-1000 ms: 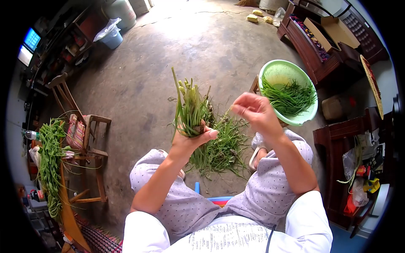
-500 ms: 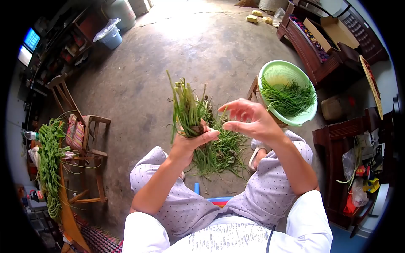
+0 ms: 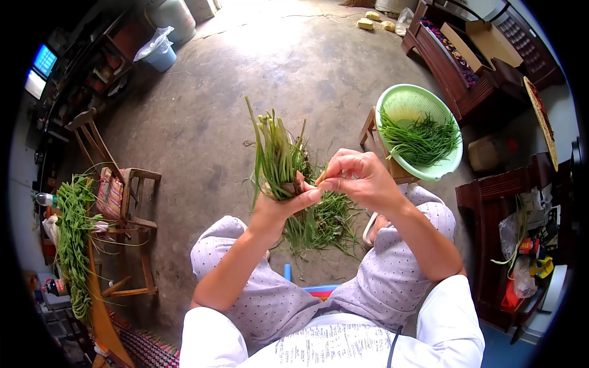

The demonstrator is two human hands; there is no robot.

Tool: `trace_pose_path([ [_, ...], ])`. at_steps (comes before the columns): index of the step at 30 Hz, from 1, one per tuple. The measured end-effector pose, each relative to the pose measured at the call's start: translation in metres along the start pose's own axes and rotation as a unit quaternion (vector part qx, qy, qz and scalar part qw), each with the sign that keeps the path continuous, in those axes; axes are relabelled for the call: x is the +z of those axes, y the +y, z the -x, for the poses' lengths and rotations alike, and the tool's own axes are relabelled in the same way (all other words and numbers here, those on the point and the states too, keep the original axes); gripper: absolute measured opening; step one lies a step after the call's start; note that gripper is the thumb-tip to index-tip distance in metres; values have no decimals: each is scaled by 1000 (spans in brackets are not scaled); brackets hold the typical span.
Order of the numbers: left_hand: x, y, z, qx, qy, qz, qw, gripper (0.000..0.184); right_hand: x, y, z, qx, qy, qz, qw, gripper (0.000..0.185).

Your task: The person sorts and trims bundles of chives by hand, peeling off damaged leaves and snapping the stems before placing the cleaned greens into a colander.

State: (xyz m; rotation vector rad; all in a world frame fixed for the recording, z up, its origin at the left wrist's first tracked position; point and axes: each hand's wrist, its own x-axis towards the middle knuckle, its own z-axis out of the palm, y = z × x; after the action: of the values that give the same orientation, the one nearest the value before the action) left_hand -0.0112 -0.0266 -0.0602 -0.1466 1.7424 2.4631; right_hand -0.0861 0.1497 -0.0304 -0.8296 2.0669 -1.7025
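Note:
My left hand is wrapped round an upright bunch of chives, its long green stalks pointing away from me. Close beside it, my right hand pinches a thin chive stalk at the left thumb's tip. Below both hands, between my feet, a loose heap of green leaves and scraps lies on the floor. More long green chives rest in a pale green plastic basket to the right.
The basket stands on a small wooden stool. On the left are a wooden chair and leafy vines over a wooden edge. Dark wooden furniture and a blue bin stand farther back.
My right hand has moved left and closed from spread fingers into a pinch at the left thumb. The left hand keeps its hold on the bunch and has shifted slightly.

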Motion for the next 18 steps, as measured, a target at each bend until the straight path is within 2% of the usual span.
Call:
trace_pose_path([
  [1, -1, -1, 0, 0, 0, 0, 1000, 24, -1, -3, 0, -12, 0, 29, 1000, 8],
  [3, -3, -2, 0, -70, -26, 112, 991, 19, -1, -3, 0, -29, -1, 37, 999, 9],
  [4, -3, -1, 1, -70, -26, 112, 991, 19, -1, -3, 0, -47, -3, 46, 998, 10],
  [6, -4, -1, 2, -130, -52, 185, 973, 19, -3, -2, 0, -56, -9, 52, 997, 10],
  [9, -5, -1, 2, -151, -48, 189, 969, 22, -5, -9, 0, -67, -18, 82, 994, 12],
  [10, -3, -2, 2, -151, -49, 189, 969, 22, -6, -12, 1, -69, -22, 107, 992, 13],
  [11, -1, -3, 2, -109, -42, 156, 981, 23, -5, -14, 1, -69, -22, 107, 992, 13],
  [12, 1, -4, 2, -66, -35, 123, 990, 24, -5, -15, 1, -35, -26, 96, 994, 14],
  [13, 1, -3, 2, -66, -36, 122, 990, 24, -5, -15, 2, 0, -31, 84, 996, 15],
  [15, 0, -3, 1, -16, -27, 9, 999, 25, -4, -13, 2, 0, -35, 68, 997, 15],
  [18, 1, 0, 2, -27, -7, 6, 1000, 24, -4, -10, 2, -12, -34, 64, 997, 16],
])
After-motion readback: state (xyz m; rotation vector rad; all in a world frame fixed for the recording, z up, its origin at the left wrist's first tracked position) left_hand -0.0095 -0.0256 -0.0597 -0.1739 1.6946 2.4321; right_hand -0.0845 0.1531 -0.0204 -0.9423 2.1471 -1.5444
